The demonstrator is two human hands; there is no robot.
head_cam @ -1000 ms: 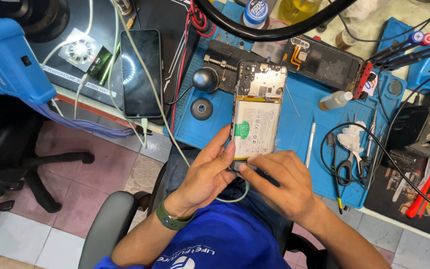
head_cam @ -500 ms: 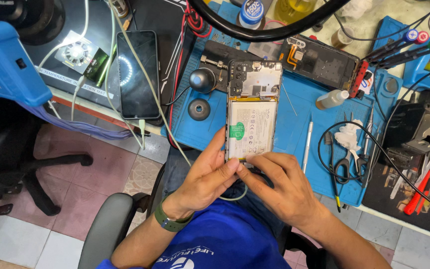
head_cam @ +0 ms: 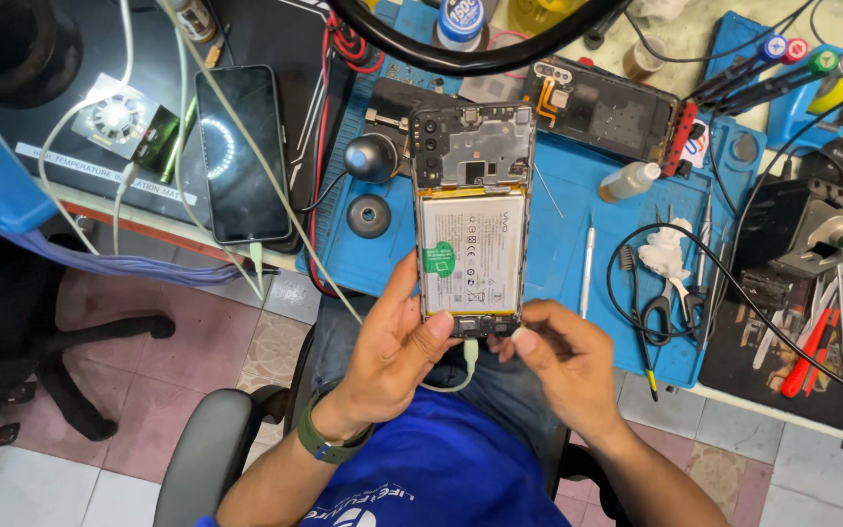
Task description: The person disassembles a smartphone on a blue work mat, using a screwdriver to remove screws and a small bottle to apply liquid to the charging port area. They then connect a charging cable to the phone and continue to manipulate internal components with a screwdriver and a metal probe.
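Note:
An opened smartphone (head_cam: 470, 215) with its back cover off shows a white battery and a green round sticker. My left hand (head_cam: 397, 346) grips its lower left edge and holds it up over the blue work mat (head_cam: 578, 210). A white charging cable (head_cam: 462, 366) is plugged into the phone's bottom end. My right hand (head_cam: 563, 361) pinches at the phone's bottom right corner beside the plug. A green watch band sits on my left wrist.
A black phone (head_cam: 238, 151) with a lit ring reflection lies at the left on the bench. A second dismantled phone frame (head_cam: 607, 107) lies at the back. Small bottle (head_cam: 631, 181), tweezers, scissors (head_cam: 661, 312), colour-capped screwdrivers (head_cam: 763, 63) and black cables crowd the right side.
The opened phone has shifted slightly and turned more upright in my hands. My right hand has slid from under the phone to its bottom right corner by the cable plug.

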